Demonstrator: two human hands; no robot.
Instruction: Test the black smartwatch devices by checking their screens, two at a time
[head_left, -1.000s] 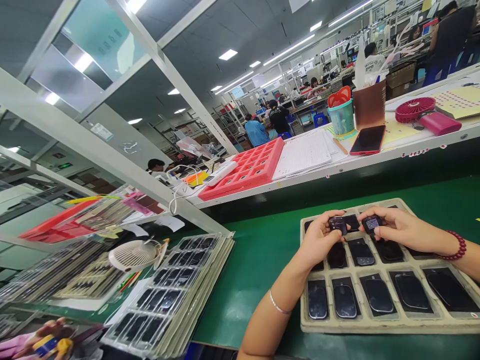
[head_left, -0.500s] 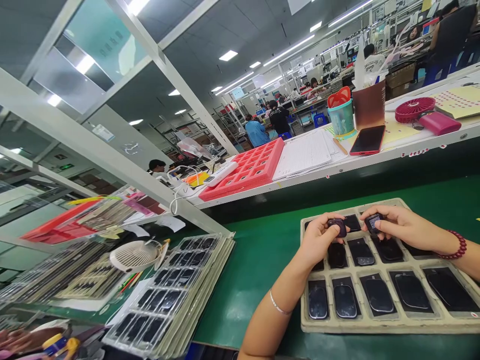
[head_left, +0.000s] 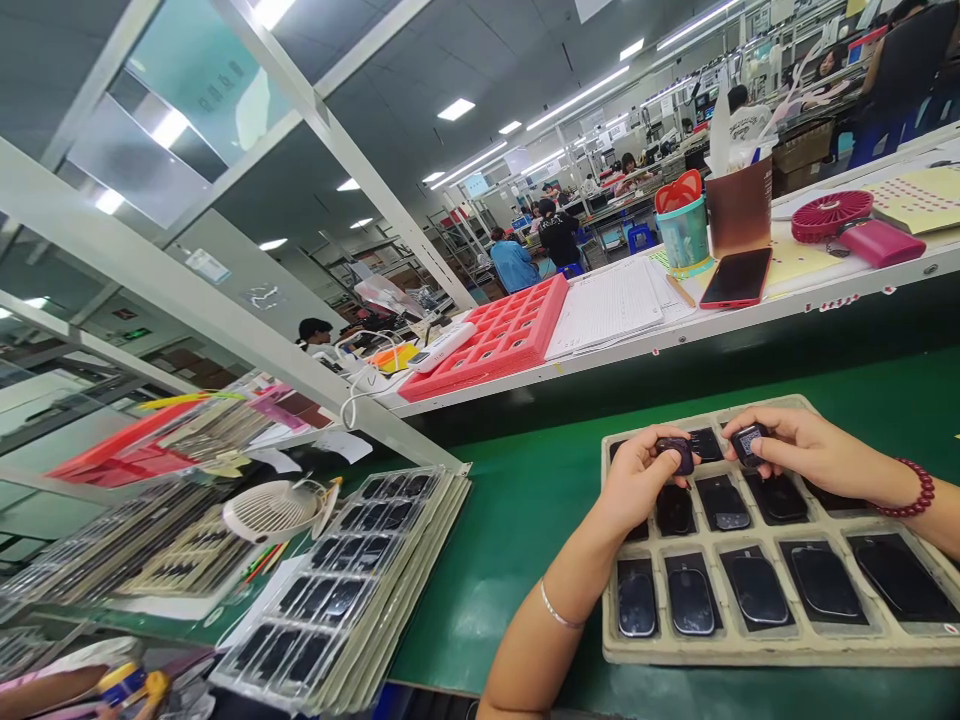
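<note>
Over the back left part of a beige compartment tray (head_left: 720, 652), my left hand (head_left: 643, 475) is closed on a small dark rounded-square piece (head_left: 681, 455), pinched between thumb and fingers. My right hand (head_left: 806, 450) grips a second small black square piece (head_left: 748, 444) with a pale printed code on its face. The two pieces are held a short way apart, above the tray. Flat black rounded panels (head_left: 757, 590) lie singly in the tray's compartments. Both hands partly hide the back row.
On the green bench, a stack of trays with clear covers (head_left: 337, 600) stands left, beside a white fan (head_left: 270, 512). The raised shelf holds a red foam tray (head_left: 495, 340), papers (head_left: 611, 305), a phone (head_left: 737, 278) and a cup (head_left: 684, 235). A co-worker's arm (head_left: 67, 672) shows at lower left.
My hands and the two pieces stay almost where they were. At lower left, the co-worker's arm and the blue-and-yellow item there have shifted slightly.
</note>
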